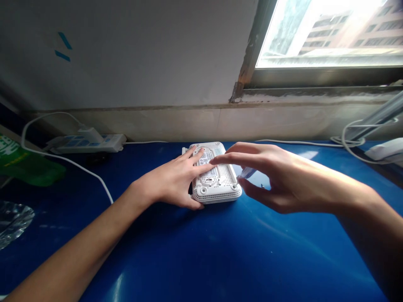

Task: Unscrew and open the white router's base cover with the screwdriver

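A white perforated device (pixel 225 180), with round feet at its corners and a printed label, lies on the blue table (pixel 201 256). My left hand (pixel 176 178) rests on its left side with fingers spread over the label and the thumb at the near edge. At the device's right side is my right hand (pixel 270 176), its fingers apart and curved, one fingertip over the label near my left fingers. Something clear or bluish (pixel 247 172) shows between the right thumb and fingers; whether it is held is unclear. A small dark item (pixel 262 186) lies beside it.
A white power strip (pixel 110 143) with a plugged-in adapter (pixel 91 135) stands at the back left. A white cable (pixel 78 166) curves towards my left forearm. Far left are a green bottle (pixel 28 165) and clear crinkled plastic (pixel 14 222). Coiled cable (pixel 346 140) lies back right.
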A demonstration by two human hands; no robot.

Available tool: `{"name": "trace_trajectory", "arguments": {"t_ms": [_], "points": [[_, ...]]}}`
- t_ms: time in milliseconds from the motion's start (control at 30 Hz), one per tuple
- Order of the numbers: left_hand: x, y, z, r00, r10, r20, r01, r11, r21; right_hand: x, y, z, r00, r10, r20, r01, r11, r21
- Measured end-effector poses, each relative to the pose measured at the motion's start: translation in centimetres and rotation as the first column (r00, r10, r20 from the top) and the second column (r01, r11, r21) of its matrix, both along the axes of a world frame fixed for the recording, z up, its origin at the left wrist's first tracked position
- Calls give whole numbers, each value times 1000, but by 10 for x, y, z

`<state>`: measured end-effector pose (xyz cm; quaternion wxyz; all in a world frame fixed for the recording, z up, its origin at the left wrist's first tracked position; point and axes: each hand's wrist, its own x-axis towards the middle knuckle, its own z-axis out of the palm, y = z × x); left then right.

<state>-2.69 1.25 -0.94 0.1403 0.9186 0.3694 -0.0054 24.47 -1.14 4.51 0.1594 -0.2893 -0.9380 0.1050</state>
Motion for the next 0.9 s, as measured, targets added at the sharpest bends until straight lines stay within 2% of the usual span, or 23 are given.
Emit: {"name": "trace_trajectory", "arguments": {"t_ms": [267,533,667,900], "points": [[-3,2,-1,999,-20,26,20,1000,1,2,6,-7,1000,9,-1,-9,999,53],[1,-2,-2,1000,-7,17,6,1000,26,5,3,-4,997,-62,51,61,998,24],[5,-4,-1,1000,15,-15,-14,1000,8,6,7,-7,997,-59,51,60,998,-19],[6,-7,1,998,2,-56,-1,1000,22,5,9,-11,998,-50,24,51,999,-17]]}}
